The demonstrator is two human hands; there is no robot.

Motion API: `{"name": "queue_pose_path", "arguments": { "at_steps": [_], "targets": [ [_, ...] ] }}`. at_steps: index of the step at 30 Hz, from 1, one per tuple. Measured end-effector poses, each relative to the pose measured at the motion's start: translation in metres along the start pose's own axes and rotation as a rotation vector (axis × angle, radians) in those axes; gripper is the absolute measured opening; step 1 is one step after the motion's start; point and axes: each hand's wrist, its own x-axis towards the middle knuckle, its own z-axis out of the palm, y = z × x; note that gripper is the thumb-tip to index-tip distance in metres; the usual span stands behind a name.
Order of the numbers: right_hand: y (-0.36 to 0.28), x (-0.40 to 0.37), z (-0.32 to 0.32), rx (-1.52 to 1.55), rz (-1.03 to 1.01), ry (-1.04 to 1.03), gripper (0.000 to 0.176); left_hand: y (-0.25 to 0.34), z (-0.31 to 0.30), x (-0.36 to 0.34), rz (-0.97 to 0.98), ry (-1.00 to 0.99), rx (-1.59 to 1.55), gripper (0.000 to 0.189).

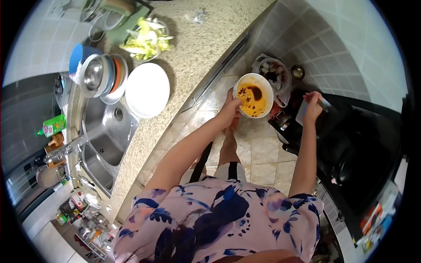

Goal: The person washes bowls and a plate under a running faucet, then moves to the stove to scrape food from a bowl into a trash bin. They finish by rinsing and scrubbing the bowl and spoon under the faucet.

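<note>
My left hand point(230, 108) grips the rim of a white bowl point(269, 87), thumb over its edge, above the floor. Inside lies an orange-yellow liquid point(254, 105) with dark red bits and a pool of dark brown sauce. My right hand point(312, 105) is closed over the counter by the stove. Out of its fingers sticks a thin utensil point(323, 105), whose far end I cannot make out. A pale container point(301, 115) sits just beneath that hand, partly covered by it.
On the left counter point(193, 57) stand a white plate point(149, 90), stacked bowls point(93, 75) and leafy greens point(147, 40). Beside them is a double steel sink point(103, 127). To the right are a black stove point(355, 140) and a bag of scraps point(285, 94) below the bowl.
</note>
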Motion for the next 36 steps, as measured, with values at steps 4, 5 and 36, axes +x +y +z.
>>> {"name": "queue_pose_path", "arguments": {
  "at_steps": [4,5,36],
  "targets": [
    [-0.137,-0.075,-0.010,0.111,-0.060,-0.075,0.021,0.003,-0.012,-0.047,0.117,-0.180,-0.144,0.074],
    [-0.168,-0.095,-0.013,0.109,-0.073,-0.071,0.021,0.012,-0.010,-0.064,0.139,-0.265,-0.203,0.073],
    [-0.282,-0.380,0.412,0.319,-0.129,-1.437,0.021,0.092,-0.418,-0.321,0.892,0.492,-0.698,0.050]
  ]
}}
